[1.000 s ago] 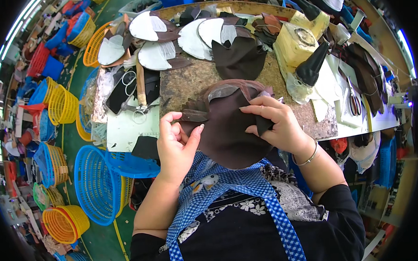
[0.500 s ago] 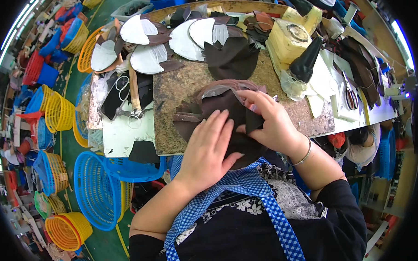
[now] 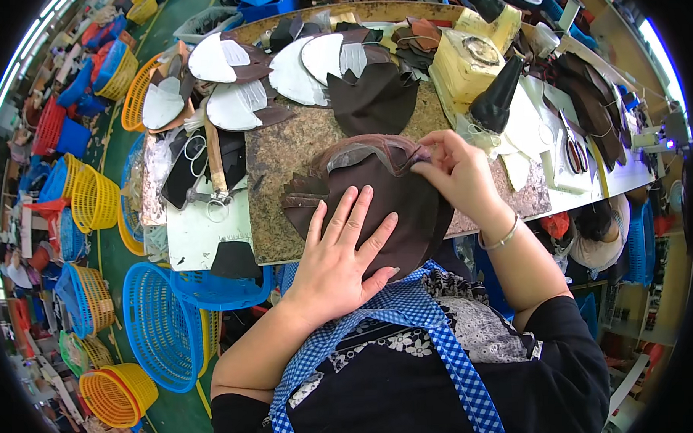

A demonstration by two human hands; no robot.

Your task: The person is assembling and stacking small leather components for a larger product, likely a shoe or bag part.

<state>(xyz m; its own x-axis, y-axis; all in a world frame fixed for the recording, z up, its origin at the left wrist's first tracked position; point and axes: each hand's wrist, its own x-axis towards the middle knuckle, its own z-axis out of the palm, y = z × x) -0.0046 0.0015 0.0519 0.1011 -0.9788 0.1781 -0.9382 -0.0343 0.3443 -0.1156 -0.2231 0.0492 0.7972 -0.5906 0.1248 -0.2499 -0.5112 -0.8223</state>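
My left hand [image 3: 334, 255] lies flat with fingers spread on a dark brown leather piece [image 3: 411, 222], at the near edge of a worn, speckled board [image 3: 275, 146]. At its far right edge, my right hand [image 3: 461, 174] pinches the rim between thumb and fingers. Along the far rim runs a reddish-brown folded border with a shiny, see-through strip [image 3: 348, 154]. A fan of more brown pieces [image 3: 303, 197] sticks out at the left, partly under the leather. Beyond it lies another dark piece with a notched edge [image 3: 375, 105].
White-backed leather pieces [image 3: 288, 75] line the back of the table. Left of the board are a hammer [image 3: 216, 156] and a dark phone-like slab [image 3: 181, 176]. A yellow block [image 3: 463, 63], black shoe-last-like form [image 3: 497, 97] and scissors [image 3: 573, 147] stand or lie right. Blue basket [image 3: 156, 326] below left.
The leather piece, folded up before, now lies spread out flatter. My left hand's fingers have spread apart on it. My right hand has moved slightly up and right, pinching its rim.
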